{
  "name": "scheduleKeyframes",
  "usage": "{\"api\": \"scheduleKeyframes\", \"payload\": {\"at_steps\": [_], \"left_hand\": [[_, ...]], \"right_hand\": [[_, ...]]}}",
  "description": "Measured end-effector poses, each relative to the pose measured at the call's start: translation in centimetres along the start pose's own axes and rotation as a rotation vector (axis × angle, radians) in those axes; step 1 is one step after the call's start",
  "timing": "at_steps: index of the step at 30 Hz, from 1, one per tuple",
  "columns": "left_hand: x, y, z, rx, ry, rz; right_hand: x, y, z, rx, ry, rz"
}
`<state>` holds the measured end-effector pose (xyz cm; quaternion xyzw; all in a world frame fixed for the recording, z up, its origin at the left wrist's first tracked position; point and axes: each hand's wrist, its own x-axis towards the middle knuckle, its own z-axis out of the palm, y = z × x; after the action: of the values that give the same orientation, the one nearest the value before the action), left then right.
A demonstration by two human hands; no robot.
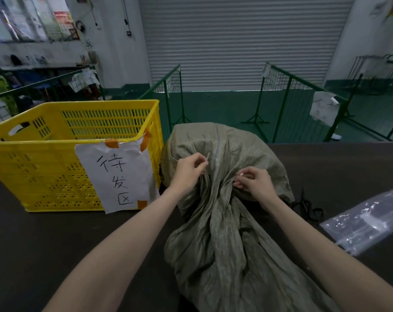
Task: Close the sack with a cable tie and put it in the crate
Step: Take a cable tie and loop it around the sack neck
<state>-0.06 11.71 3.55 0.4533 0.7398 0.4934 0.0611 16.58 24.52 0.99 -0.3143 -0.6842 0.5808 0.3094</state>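
A grey-green woven sack [227,233] lies on the dark table [56,239], its neck gathered into a bunch between my hands. My left hand [190,168] pinches the thin white end of a cable tie [207,156] at the left side of the bunch. My right hand [255,182] pinches the tie's other end at the right side. The tie's middle is hidden in the folds. A yellow slotted crate [42,140] stands on the table to the left of the sack, with a handwritten paper sheet taped to its front.
Black scissors [305,204] lie right of the sack, and a clear plastic bag [366,221] lies beyond them near the table's right side. Green mesh fence panels [288,97] and a closed roller shutter stand behind the table.
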Motion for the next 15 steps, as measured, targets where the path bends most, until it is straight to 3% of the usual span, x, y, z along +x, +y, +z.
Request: {"api": "scheduleKeyframes", "payload": {"at_steps": [8, 15], "left_hand": [[1.9, 1.0, 1.2, 0.126, -0.178, 0.102], [2.6, 0.3, 1.7, 0.258, -0.213, 0.089]], "right_hand": [[2.5, -0.3, 0.9, 0.239, -0.107, 0.118], [3.4, 0.5, 0.4, 0.720, -0.101, 0.183]]}}
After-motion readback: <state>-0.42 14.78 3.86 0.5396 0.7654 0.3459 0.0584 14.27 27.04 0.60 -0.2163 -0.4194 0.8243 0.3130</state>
